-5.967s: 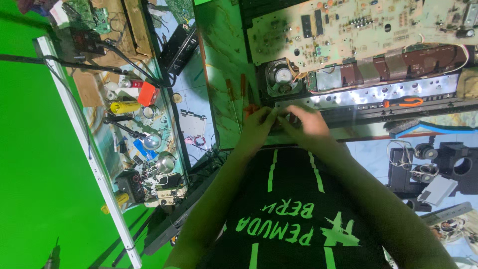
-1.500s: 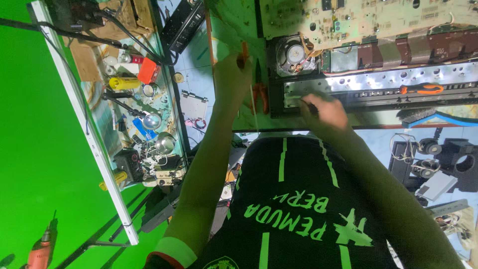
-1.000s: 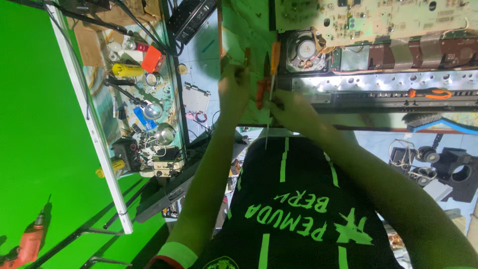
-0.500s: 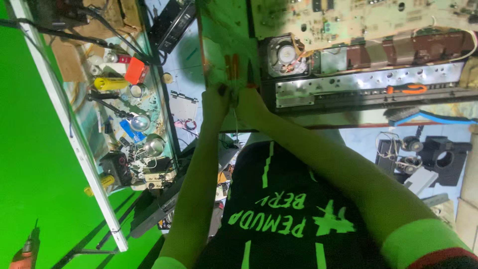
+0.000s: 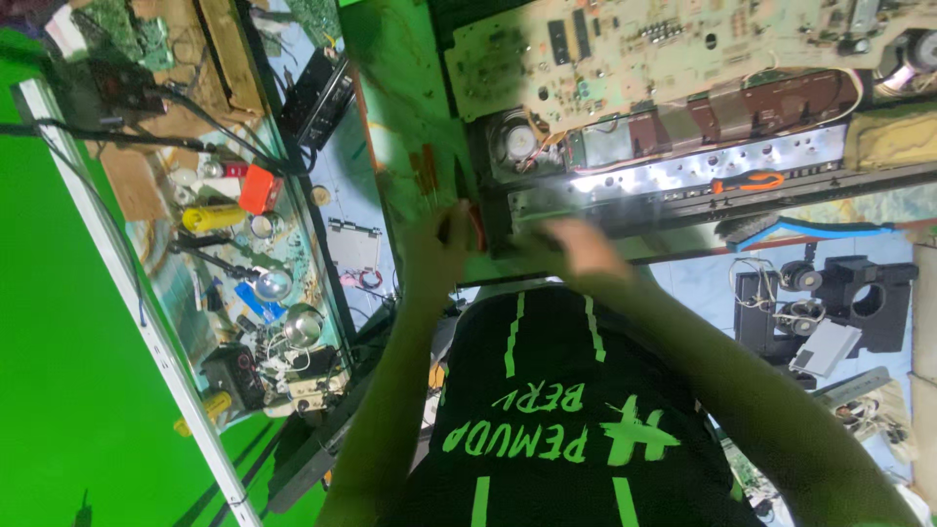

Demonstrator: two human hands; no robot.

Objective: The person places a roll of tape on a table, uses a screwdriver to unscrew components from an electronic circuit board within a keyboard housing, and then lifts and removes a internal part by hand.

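Head view: left hand (image 5: 441,242) grips red-handled tools (image 5: 472,222) at the green table (image 5: 390,117) edge | right hand (image 5: 584,250), blurred, grip unclear, beside the opened chassis (image 5: 673,181) under a beige circuit board (image 5: 664,49) | yellow cylinder (image 5: 211,217) and orange box (image 5: 258,188) on the cluttered glass shelf (image 5: 322,263).

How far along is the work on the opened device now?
Done: the device lies open, with its circuit board and speaker bare. In hand: the left hand and right hand are at its front edge, blurred; something reddish shows by the left hand. Left: the board is uncovered, and an orange-handled tool lies on the metal strip.
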